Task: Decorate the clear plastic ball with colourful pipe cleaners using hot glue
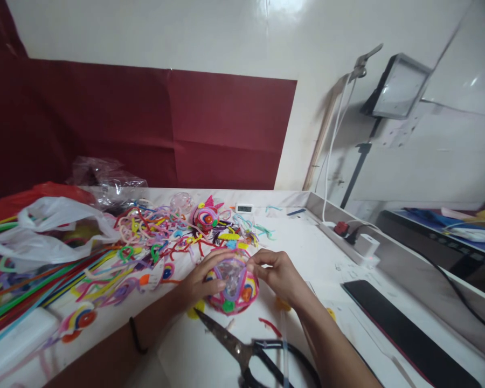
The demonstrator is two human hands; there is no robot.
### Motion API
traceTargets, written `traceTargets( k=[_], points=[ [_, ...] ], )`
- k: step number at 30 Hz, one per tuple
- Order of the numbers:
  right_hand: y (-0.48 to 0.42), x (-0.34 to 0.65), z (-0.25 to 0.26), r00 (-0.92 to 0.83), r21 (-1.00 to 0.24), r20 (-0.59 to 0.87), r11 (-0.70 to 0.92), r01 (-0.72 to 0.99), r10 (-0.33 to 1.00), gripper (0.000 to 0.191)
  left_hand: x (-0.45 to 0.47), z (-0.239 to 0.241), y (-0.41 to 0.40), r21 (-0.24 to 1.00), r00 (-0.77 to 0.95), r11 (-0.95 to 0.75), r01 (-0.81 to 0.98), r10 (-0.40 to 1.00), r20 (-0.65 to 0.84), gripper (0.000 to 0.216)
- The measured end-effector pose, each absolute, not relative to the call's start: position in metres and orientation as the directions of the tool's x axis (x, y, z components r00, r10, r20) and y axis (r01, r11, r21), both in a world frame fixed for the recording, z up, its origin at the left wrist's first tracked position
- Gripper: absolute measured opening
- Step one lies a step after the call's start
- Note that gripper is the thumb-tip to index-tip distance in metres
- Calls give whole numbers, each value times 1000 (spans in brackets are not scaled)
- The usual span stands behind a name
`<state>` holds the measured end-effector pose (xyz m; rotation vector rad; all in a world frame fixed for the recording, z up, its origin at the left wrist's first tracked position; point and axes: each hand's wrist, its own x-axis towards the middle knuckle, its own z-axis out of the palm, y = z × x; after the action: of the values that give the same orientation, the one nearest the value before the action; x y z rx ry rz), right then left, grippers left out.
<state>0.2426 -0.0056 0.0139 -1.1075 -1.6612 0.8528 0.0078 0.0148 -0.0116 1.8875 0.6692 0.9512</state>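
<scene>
A clear plastic ball wrapped in coloured pipe-cleaner shapes (235, 288) rests on the white table (307, 253). My left hand (200, 277) curls round its left side and grips it. My right hand (277, 272) pinches at the ball's upper right edge with fingers pressed together. A second decorated ball (205, 215) with pink spikes lies farther back, beside a bare clear ball (181, 202).
Black-handled scissors (250, 353) lie open just in front of my arms. Loose pipe-cleaner pieces (145, 237) and long straight ones (20, 291) cover the left. A white plastic bag (48, 229), a power strip (347, 237), a black tablet (404, 334) and a small digital display (243, 208) are nearby.
</scene>
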Motion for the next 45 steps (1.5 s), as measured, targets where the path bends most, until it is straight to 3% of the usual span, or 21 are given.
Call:
traceTargets(
  k=[6,12,19,30,39,45],
  points=[
    [1,243,5,-149,-959,222,244,143,963,29,11,-6,15,924,557,-372,84,787,266,62],
    [1,243,5,-166,-979,193,200,31,967,30,13,10,4,936,552,-326,134,809,203,62],
    [-5,240,5,-241,-989,149,146,-33,959,37,16,18,-23,895,408,-317,315,896,174,62],
    [-7,243,9,-300,-983,162,179,29,940,36,15,4,-30,855,423,-413,315,867,263,67],
    [-12,241,17,-303,-954,217,267,135,928,32,6,3,-29,889,500,-378,260,840,211,56],
    [-12,242,17,-308,-940,229,292,178,923,33,11,10,-33,906,449,-334,259,872,193,51]
  ],
)
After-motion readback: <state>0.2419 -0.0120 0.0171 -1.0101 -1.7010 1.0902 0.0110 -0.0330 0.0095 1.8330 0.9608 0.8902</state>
